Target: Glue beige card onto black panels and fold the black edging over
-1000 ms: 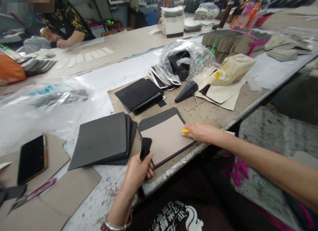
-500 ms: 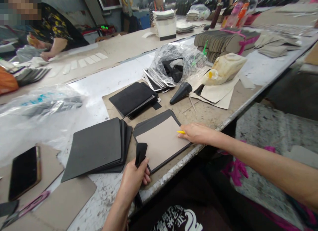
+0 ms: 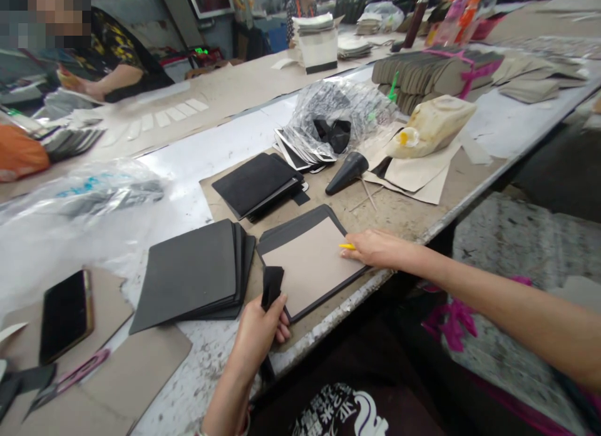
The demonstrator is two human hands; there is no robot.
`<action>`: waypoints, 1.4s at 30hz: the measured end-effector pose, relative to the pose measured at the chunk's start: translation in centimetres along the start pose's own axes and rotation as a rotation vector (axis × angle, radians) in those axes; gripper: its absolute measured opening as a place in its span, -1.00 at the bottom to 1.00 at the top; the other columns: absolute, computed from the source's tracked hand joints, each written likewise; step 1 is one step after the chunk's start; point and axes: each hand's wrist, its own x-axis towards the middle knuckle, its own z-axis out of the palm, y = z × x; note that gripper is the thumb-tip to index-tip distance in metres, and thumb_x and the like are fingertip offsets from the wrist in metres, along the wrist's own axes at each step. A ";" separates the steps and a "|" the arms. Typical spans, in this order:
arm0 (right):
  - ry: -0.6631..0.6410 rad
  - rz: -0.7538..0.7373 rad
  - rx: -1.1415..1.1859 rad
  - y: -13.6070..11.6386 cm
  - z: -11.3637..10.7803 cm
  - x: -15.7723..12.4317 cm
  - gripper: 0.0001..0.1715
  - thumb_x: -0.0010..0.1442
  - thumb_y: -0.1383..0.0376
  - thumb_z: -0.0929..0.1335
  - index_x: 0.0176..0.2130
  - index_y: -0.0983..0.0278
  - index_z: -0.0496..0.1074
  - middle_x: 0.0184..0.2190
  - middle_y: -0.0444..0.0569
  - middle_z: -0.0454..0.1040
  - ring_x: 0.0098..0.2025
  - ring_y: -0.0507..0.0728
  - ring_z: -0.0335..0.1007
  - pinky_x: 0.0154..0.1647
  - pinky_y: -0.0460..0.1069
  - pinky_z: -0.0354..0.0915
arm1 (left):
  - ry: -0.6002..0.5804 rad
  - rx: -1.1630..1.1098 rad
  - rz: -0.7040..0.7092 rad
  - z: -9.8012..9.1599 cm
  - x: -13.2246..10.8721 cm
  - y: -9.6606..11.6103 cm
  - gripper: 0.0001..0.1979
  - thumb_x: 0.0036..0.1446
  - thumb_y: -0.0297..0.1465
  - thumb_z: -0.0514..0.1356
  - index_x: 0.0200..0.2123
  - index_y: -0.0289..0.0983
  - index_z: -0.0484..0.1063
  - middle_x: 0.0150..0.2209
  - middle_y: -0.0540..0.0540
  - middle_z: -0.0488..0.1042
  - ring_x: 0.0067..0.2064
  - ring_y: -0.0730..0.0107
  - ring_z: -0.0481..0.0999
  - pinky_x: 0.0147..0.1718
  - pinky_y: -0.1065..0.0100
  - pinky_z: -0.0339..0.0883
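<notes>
Readable text: none with certainty. Near edge, centre: dark garment (image 3: 347,367) on the person, white Chinese characters (image 3: 322,412) left of a curled white emblem (image 3: 369,415), too blurred to transcribe. Left: clear plastic bag (image 3: 103,204), blue-green lettering (image 3: 83,186), illegible

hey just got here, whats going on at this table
A person has both hands at a beige sheet lying on dark sheets. The left hand pinches a black strip by the beige sheet's near left corner; the right hand, with a slim yellow thing in its fingers, rests at its right side. A dark stack lies to the left, with a phone and pink-handled scissors beyond it.
</notes>
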 end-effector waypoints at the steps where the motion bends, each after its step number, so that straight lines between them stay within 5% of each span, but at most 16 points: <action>1: -0.005 0.016 -0.003 0.0 0.0 0.0 -0.54 0.22 0.04 0.15 -0.18 0.30 0.40 -0.27 0.16 0.51 -0.19 0.28 0.44 -0.28 0.04 0.26 | -0.010 -0.010 -0.001 0.0 0.0 0.0 -0.65 -0.02 -0.21 0.14 -0.71 -0.28 0.25 -0.82 -0.04 0.32 -0.79 0.50 0.27 -0.78 0.51 0.12; 14: 0.047 0.159 -0.043 -0.3 -0.1 -0.5 -0.44 0.17 -0.08 0.16 -0.22 0.29 0.42 -0.27 0.19 0.50 -0.17 0.34 0.43 -0.28 0.09 0.24 | -0.012 -0.108 0.000 0.3 0.2 -0.2 -0.67 0.03 -0.28 0.14 -0.69 -0.27 0.20 -0.82 0.04 0.27 -0.80 0.48 0.28 -0.83 0.52 0.10; 26: 0.320 0.251 -0.118 0.7 -0.4 -2.1 -0.60 0.28 0.08 0.10 -0.20 0.26 0.32 -0.39 0.11 0.51 -0.30 0.25 0.47 -0.47 -0.03 0.10 | -0.021 -0.173 0.060 -0.5 0.7 0.2 -0.61 -0.11 -0.13 0.20 -0.71 -0.27 0.19 -0.80 0.04 0.26 -0.79 0.52 0.27 -0.83 0.53 0.07; 36: 0.621 0.192 -0.232 -1.5 -3.4 -2.2 -0.63 0.30 0.16 0.07 -0.26 0.31 0.30 -0.48 0.06 0.44 -0.45 0.15 0.39 -0.55 -0.05 -0.04 | -0.028 -0.165 0.034 -0.3 1.4 -0.4 -0.63 -0.02 -0.21 0.18 -0.70 -0.28 0.19 -0.80 0.04 0.26 -0.79 0.48 0.30 -0.85 0.53 0.05; 42: 0.544 0.081 -0.317 -3.4 -2.0 -0.1 -0.74 0.26 0.34 0.12 -0.26 0.31 0.34 -0.37 0.07 0.46 -0.36 0.18 0.42 -0.51 -0.05 -0.03 | -0.054 -0.185 0.054 -0.3 1.4 -0.5 -0.66 -0.06 -0.15 0.18 -0.60 -0.26 0.18 -0.78 0.09 0.27 -0.79 0.48 0.30 -0.86 0.54 0.07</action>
